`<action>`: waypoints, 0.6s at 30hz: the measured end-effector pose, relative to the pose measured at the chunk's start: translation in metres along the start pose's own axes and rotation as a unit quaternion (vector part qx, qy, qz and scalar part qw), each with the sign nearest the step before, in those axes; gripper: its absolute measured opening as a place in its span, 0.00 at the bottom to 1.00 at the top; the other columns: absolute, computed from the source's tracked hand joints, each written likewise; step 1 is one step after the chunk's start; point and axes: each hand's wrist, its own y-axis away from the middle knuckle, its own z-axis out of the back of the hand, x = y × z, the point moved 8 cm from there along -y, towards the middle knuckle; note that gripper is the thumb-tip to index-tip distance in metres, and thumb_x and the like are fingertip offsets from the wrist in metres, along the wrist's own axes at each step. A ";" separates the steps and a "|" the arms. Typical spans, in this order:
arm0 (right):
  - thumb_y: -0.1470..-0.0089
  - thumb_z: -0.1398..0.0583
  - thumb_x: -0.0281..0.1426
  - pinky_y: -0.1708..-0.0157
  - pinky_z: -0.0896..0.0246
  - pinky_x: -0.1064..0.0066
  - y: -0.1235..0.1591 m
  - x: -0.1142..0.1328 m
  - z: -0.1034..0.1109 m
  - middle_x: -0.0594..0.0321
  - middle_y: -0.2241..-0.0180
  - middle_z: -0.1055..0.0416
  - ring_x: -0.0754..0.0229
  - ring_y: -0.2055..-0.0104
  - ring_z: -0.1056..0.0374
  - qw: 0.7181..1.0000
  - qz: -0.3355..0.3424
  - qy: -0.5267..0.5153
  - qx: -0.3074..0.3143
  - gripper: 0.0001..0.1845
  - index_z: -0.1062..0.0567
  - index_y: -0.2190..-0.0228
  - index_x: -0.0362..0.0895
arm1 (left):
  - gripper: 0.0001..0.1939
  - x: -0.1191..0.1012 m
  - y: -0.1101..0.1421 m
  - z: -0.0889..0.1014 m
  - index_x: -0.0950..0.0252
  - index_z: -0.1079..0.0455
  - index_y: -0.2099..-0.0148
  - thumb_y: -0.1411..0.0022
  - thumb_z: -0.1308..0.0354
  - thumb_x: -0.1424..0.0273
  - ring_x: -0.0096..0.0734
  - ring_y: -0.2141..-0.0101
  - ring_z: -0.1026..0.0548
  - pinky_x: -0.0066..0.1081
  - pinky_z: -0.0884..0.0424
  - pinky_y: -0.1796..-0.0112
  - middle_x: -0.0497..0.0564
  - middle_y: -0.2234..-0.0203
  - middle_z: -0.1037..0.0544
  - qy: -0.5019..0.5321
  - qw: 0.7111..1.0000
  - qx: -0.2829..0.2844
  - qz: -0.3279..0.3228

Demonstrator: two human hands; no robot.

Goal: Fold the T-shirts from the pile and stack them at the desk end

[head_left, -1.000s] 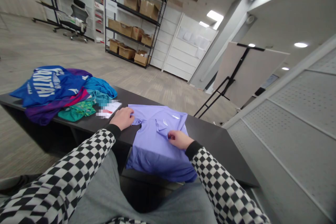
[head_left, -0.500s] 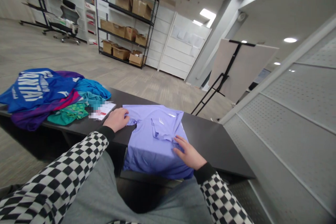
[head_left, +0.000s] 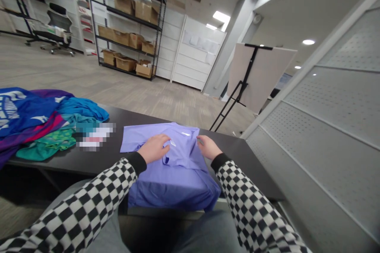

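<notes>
R hand (head_left: 208, 148): thumb + fingertips close tog. at right edge of the lavender shirt (head_left: 175, 180), nr its far right corner; can't tell if cloth is pinched. L hand (head_left: 154, 148): fingers curved, thumb slightly apart, over mid shirt just left of a small white mark; can't tell if it grips or just rests. Shirt lies on dark table (head_left: 237, 158), one sleeve out flat to left, a folded flap across the upper front, lower part hanging over near edge. Another white mark nr far right corner.

Left of shirt on same table: a pixelated white-and-red item (head_left: 97, 136), then a clothes pile (head_left: 26, 106) at far left, blue w/ white print on top, purple, pink, green + brighter blue bits below/beside.

Beyond table: black shelf rack (head_left: 129, 11) w/ cardboard boxes, office chair (head_left: 57, 27) far left, board on black easel (head_left: 249, 67) far right. Perforated panel (head_left: 323, 126) along right side.
</notes>
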 end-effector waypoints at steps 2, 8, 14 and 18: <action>0.31 0.42 0.23 0.26 0.38 0.56 -0.032 -0.008 -0.006 0.45 0.35 0.22 0.47 0.30 0.27 0.999 -0.002 0.029 0.020 0.26 0.20 0.36 0.40 | 0.24 -0.007 -0.002 -0.016 0.62 0.22 0.31 0.24 0.44 0.63 0.52 0.31 0.25 0.49 0.34 0.29 0.61 0.32 0.21 -0.021 1.000 0.016 0.008; 0.40 0.41 0.18 0.25 0.40 0.48 -0.090 -0.057 -0.026 0.45 0.23 0.38 0.41 0.25 0.34 0.995 -0.046 0.080 0.049 0.33 0.19 0.36 0.45 | 0.22 0.001 0.008 -0.032 0.59 0.20 0.35 0.26 0.42 0.66 0.54 0.30 0.27 0.55 0.37 0.28 0.60 0.31 0.22 -0.044 0.999 0.022 0.023; 0.44 0.39 0.18 0.24 0.42 0.57 -0.123 -0.097 -0.030 0.48 0.27 0.31 0.48 0.25 0.34 0.987 -0.076 0.115 0.085 0.21 0.13 0.55 0.44 | 0.21 0.000 0.007 -0.028 0.58 0.19 0.38 0.30 0.40 0.68 0.53 0.32 0.26 0.52 0.34 0.30 0.59 0.33 0.21 -0.029 0.999 0.006 0.023; 0.40 0.39 0.21 0.26 0.38 0.45 -0.128 -0.114 -0.025 0.48 0.25 0.34 0.40 0.27 0.33 0.980 -0.108 0.140 0.091 0.17 0.12 0.56 0.46 | 0.20 0.000 0.007 -0.029 0.58 0.19 0.39 0.31 0.40 0.68 0.54 0.33 0.26 0.52 0.35 0.29 0.58 0.33 0.21 -0.033 0.999 0.001 0.024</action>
